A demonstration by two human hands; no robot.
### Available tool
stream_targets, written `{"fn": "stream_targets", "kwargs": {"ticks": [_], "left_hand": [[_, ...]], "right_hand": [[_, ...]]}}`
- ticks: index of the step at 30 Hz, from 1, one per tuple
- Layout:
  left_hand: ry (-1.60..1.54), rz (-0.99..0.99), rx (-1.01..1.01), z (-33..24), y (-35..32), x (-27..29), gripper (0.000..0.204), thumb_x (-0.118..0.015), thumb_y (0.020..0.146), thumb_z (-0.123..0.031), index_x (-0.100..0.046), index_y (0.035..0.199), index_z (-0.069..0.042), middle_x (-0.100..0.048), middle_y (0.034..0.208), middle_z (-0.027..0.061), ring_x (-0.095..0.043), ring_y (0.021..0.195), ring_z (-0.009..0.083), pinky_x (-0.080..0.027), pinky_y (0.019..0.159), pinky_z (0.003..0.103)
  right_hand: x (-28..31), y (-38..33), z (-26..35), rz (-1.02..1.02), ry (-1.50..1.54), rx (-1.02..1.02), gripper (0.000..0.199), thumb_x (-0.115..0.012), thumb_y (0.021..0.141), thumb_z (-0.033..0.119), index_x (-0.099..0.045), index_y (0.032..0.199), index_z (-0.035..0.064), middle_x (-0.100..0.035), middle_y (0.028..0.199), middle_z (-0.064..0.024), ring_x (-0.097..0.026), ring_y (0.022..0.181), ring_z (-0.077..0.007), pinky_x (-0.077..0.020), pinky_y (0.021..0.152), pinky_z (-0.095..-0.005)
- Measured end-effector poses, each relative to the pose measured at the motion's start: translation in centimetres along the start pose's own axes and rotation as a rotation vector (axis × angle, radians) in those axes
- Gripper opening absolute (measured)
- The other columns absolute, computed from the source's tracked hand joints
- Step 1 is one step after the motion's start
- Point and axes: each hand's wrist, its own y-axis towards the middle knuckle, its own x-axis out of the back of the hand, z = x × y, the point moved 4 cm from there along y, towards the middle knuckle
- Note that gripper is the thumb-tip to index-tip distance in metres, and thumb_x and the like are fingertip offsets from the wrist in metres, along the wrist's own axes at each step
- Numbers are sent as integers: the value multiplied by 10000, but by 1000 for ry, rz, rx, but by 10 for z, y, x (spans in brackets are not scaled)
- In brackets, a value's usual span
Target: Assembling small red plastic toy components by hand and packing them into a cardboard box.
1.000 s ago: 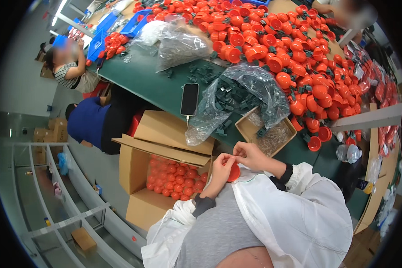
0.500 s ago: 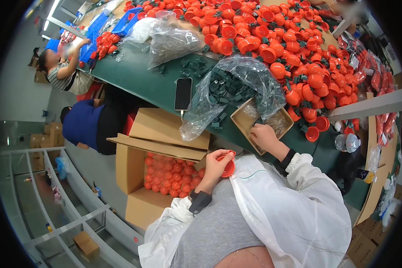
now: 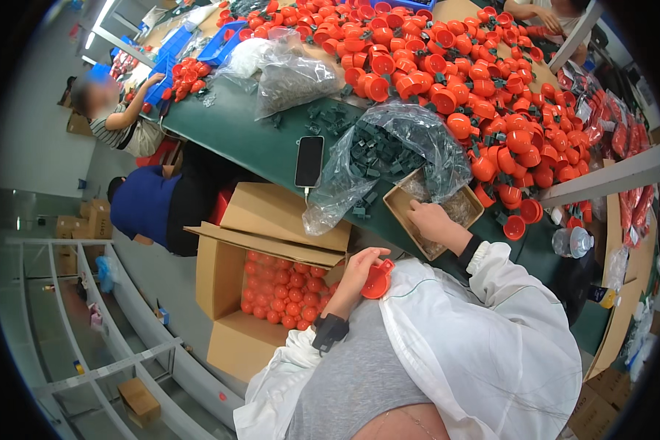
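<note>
My left hand (image 3: 358,268) is closed around the edge of a small red plastic cup (image 3: 378,279), held just above my lap. The cup has a tab at its top, and my thumb is hidden. Farther right, my right hand (image 3: 434,223) reaches into a shallow cardboard tray (image 3: 427,250) at the table's near edge. Its fingers are bent down together over the tray's small light-coloured pieces (image 3: 458,208), too small to name. Behind the tray a clear plastic bag (image 3: 447,158) lies open, full of dark green plastic parts (image 3: 381,152).
A large heap of red cups with green parts (image 3: 484,110) covers the far table. A phone (image 3: 309,161) with a cable lies left of the bag. Below it stands an open carton (image 3: 224,282) of red cups. A bottle (image 3: 573,240) stands right. Two people (image 3: 150,202) work at left.
My left fingers have shifted and straightened a little over the red cup, which has turned. My right hand stays in the tray, its fingers slightly moved. The view has shifted a little.
</note>
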Motion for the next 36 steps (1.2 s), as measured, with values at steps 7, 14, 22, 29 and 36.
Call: {"fn": "stream_targets", "kwargs": {"ticks": [7,14,22,29,36], "left_hand": [[282,32,-111,-11,29,-15,199,-487,877,-167,-597,907,-5,-591,730,30,-547,667,73,-426,601,201],[552,156,-189,-35,72,-47,249,-498,891,-226,-530,1021,-16,-584,705,37,-550,614,74,-422,583,204],[466,147,-320,-40,90,-62,257,-452,907,-201,-580,835,10,-584,719,26,-540,643,73,-427,611,218],[484,-95,-219,-9,111,-44,290,-481,886,-225,-571,922,48,-613,804,69,-567,729,114,-441,667,241],[440,-155,-172,-11,108,-36,317,-489,818,-166,-526,1055,41,-638,870,155,-611,801,177,-460,723,275]], "right_hand": [[25,-9,-31,-129,943,-311,117,-658,713,98,-606,778,15,-613,705,-68,-571,621,-134,-445,561,-270],[43,-17,-24,79,1457,-338,127,-660,767,128,-606,813,23,-590,729,15,-528,648,-54,-411,571,-194],[36,-16,-36,151,1564,-379,170,-628,806,172,-607,805,4,-598,705,-5,-527,607,-59,-402,525,-197],[73,-23,-36,-258,1258,-333,98,-631,772,66,-592,815,-13,-596,699,-17,-557,621,-89,-449,575,-235],[96,-31,-1,-355,701,-96,108,-612,708,25,-516,757,10,-530,690,-122,-552,668,-276,-451,596,-341]]}}
